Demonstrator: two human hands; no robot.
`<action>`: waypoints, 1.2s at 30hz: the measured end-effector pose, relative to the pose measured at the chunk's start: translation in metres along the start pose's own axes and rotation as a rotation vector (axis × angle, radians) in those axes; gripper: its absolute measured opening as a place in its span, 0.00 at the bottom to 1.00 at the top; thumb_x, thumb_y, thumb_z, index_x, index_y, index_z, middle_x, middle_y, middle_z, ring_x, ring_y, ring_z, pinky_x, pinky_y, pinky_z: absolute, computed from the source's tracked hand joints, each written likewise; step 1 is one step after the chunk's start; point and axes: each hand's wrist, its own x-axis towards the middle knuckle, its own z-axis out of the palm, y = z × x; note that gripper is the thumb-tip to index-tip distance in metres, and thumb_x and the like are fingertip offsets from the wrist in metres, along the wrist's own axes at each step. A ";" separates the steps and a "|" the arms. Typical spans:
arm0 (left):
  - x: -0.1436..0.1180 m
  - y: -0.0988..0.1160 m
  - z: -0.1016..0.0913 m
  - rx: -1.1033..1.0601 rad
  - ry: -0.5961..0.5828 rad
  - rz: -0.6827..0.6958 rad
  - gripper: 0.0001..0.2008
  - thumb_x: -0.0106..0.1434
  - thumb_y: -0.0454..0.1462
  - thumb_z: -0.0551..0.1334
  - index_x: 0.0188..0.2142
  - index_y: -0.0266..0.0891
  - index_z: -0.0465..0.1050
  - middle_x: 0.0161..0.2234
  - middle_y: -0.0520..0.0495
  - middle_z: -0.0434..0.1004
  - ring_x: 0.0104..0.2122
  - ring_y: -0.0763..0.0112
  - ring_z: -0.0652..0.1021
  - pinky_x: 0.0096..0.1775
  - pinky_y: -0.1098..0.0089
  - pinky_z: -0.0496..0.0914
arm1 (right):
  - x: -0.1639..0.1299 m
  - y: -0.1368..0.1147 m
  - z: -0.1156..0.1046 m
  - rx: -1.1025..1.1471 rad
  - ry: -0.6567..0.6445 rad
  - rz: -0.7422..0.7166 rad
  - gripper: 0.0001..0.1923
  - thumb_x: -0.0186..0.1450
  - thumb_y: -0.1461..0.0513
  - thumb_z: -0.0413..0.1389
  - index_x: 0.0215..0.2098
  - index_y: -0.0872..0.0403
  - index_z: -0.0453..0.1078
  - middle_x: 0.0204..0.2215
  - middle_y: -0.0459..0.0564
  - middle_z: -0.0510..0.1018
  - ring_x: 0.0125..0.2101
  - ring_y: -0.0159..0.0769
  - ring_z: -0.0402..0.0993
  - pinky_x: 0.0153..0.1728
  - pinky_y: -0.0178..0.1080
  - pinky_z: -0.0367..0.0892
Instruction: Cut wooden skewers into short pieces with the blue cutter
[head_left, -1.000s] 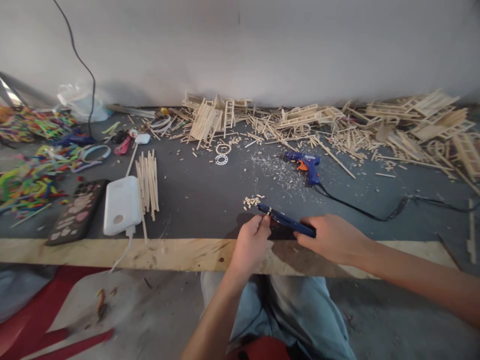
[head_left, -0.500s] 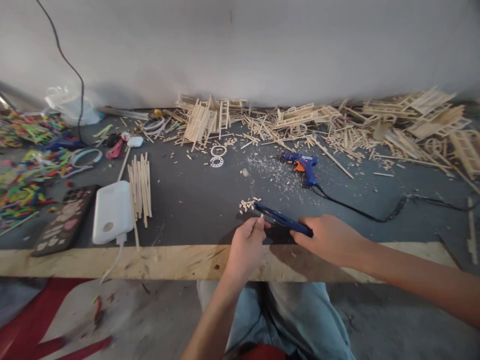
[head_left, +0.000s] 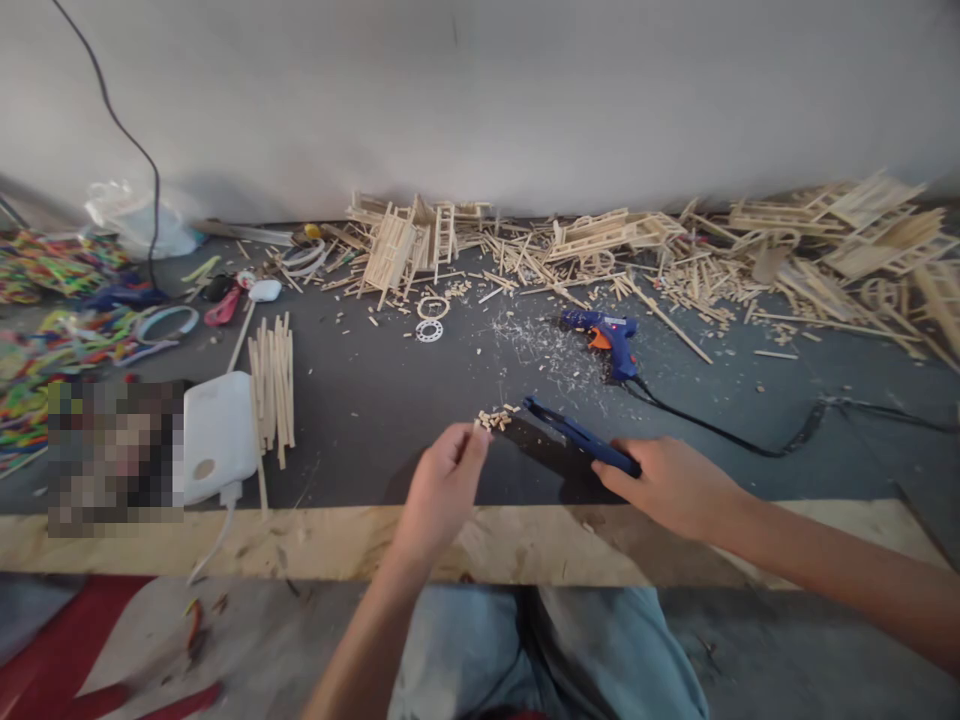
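Cutting sticks | right hand (head_left: 679,483) clamped on cutter (head_left: 574,440) | left hand (head_left: 444,483) pinched, contents unclear | small heap of bits (head_left: 495,418) just beyond | uncut sticks (head_left: 273,385) far left

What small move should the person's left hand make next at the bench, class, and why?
Probably set the pinched piece down on the little heap of cut bits. The left hand hovers with its fingers closed just beside that heap, away from the blue cutter that the right hand holds. What it pinches is too small to make out.
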 end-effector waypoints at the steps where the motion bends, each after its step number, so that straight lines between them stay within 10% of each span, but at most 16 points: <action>1: 0.008 0.000 -0.010 0.081 0.058 0.030 0.16 0.63 0.50 0.53 0.31 0.40 0.68 0.20 0.56 0.55 0.21 0.76 0.59 0.24 0.74 0.54 | 0.000 0.000 0.000 0.007 0.003 -0.001 0.19 0.66 0.50 0.46 0.26 0.52 0.68 0.21 0.50 0.75 0.24 0.38 0.72 0.23 0.36 0.52; 14: 0.184 -0.010 -0.161 0.678 0.681 0.074 0.17 0.61 0.41 0.57 0.46 0.36 0.73 0.33 0.50 0.74 0.32 0.70 0.68 0.34 0.73 0.59 | 0.003 0.003 0.004 0.006 0.000 -0.009 0.18 0.65 0.52 0.47 0.26 0.53 0.70 0.22 0.51 0.77 0.25 0.39 0.72 0.24 0.37 0.49; 26: 0.241 0.013 -0.188 1.090 0.423 -0.115 0.19 0.63 0.40 0.55 0.48 0.32 0.73 0.32 0.49 0.70 0.29 0.71 0.60 0.31 0.74 0.54 | 0.005 0.005 0.003 0.065 -0.043 -0.016 0.18 0.65 0.53 0.46 0.22 0.52 0.65 0.17 0.47 0.72 0.20 0.34 0.67 0.23 0.37 0.44; 36: 0.239 0.022 -0.200 0.968 0.373 -0.117 0.14 0.52 0.35 0.63 0.17 0.38 0.58 0.16 0.53 0.53 0.35 0.64 0.65 0.39 0.68 0.58 | 0.006 0.007 0.006 0.083 -0.016 -0.032 0.19 0.66 0.53 0.46 0.22 0.53 0.65 0.17 0.48 0.72 0.20 0.34 0.67 0.23 0.38 0.44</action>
